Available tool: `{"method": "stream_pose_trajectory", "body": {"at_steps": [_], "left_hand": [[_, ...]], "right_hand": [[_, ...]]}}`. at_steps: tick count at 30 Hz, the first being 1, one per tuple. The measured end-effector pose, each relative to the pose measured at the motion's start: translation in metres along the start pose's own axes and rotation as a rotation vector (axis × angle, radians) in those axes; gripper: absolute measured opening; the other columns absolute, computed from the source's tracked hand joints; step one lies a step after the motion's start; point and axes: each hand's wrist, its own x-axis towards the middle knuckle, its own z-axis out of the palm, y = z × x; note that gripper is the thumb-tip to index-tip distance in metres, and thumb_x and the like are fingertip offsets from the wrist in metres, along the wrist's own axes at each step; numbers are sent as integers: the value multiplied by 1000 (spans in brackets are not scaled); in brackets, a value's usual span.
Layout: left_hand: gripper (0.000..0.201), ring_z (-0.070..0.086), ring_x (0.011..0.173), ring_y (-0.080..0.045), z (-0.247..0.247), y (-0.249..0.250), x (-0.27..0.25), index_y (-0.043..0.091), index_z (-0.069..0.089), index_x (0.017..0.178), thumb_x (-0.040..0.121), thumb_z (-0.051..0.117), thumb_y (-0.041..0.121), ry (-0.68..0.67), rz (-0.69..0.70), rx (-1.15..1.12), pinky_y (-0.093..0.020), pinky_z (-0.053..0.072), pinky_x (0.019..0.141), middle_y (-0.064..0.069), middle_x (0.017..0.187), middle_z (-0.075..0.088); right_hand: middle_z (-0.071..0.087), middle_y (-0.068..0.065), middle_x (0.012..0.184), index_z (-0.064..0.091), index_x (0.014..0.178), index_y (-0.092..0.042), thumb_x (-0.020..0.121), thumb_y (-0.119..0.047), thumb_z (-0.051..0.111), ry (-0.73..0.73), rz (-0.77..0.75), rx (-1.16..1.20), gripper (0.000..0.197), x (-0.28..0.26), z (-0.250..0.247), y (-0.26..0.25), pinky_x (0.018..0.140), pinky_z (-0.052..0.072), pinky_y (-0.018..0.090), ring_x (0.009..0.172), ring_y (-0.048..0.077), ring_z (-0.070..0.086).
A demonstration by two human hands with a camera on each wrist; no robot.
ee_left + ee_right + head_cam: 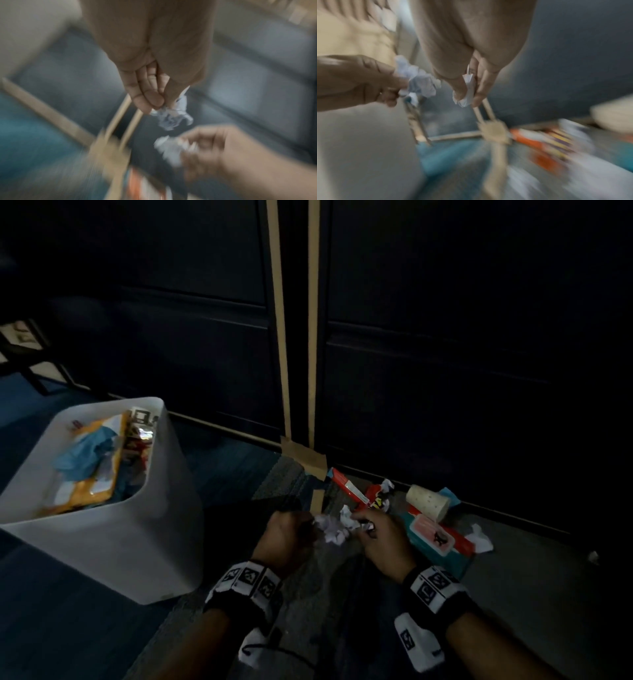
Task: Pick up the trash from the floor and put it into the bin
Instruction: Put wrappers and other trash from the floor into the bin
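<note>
Trash is split right now: each hand has a crumpled paper wad, the rest sits on the floor at about 2 o'clock from the hands. Left hand pinches its wad at the fingertips only; right hand has a smaller scrap clamped between thumb and fingers. Both fingers sets are closed on paper, barely. The bin is off at 9 o'clock, pretty full already. My worry: those tip-only pinches let a wad drop mid-swing, or it lands on the heaped stuff and rolls back out. The paper cup and wipes pack are yet to go.
</note>
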Motion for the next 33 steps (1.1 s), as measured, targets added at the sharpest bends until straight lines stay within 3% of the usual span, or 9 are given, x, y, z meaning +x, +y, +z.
{"method": "stream_pose_trajectory", "body": {"at_steps": [3,7,11,16,20,23,26,28,33], "left_hand": [[31,53,54,-20,-62,27,-6,11,56,58,86,66,21,228,87,70,-16,36,51,-8,57,57],[34,51,47,-4,-142,48,-26,18,54,55,82,69,32,499,177,210,-15,36,49,7,50,53],[25,55,50,-3,-213,54,-56,20,59,60,78,67,35,667,243,279,-12,37,52,10,53,56],[25,55,57,-8,-276,19,-82,24,60,62,75,73,41,862,106,461,-29,46,55,9,66,58],[24,53,77,-8,-297,-15,-94,22,61,60,69,76,38,851,-5,504,-25,40,63,10,91,55],[30,58,69,-11,-293,-31,-91,23,58,59,71,70,48,782,-48,514,-31,48,59,11,79,61],[33,60,64,-7,-283,-44,-86,27,58,59,71,70,55,672,-119,474,-31,53,56,10,70,63],[29,62,67,-8,-280,-52,-85,29,60,60,67,74,54,538,-132,482,-30,53,58,11,73,64],[42,59,66,-13,-277,-58,-78,27,56,59,78,54,64,272,-234,572,-27,49,61,2,72,63]], "right_hand": [[68,-4,110,68,113,-22,91,-8,63,63,-97,93,26,18,-7,-51,83,56,31,98,9,64],[68,-12,102,71,107,-24,87,-13,71,129,-294,175,22,30,-11,-129,74,45,4,88,-5,61],[69,-15,98,69,103,-22,84,-14,75,137,-479,288,21,34,-1,-199,76,48,9,94,0,64],[69,-15,99,69,105,-19,83,-15,76,136,-651,335,23,34,25,-267,81,51,16,96,1,65],[71,-7,103,72,105,-17,83,-15,76,150,-759,288,22,41,52,-299,82,51,18,96,1,64],[70,-1,104,74,106,-14,82,-15,74,134,-827,198,24,46,73,-312,82,52,19,95,7,65],[69,-2,90,75,90,-16,89,-30,65,56,-836,-18,18,52,89,-315,77,51,35,87,12,59],[66,-8,80,71,75,-17,96,-45,47,36,-822,-157,42,53,95,-312,75,44,40,87,10,52],[68,-8,84,72,78,-16,100,-58,19,-32,-831,-192,70,53,96,-303,84,41,40,100,7,50]]}}
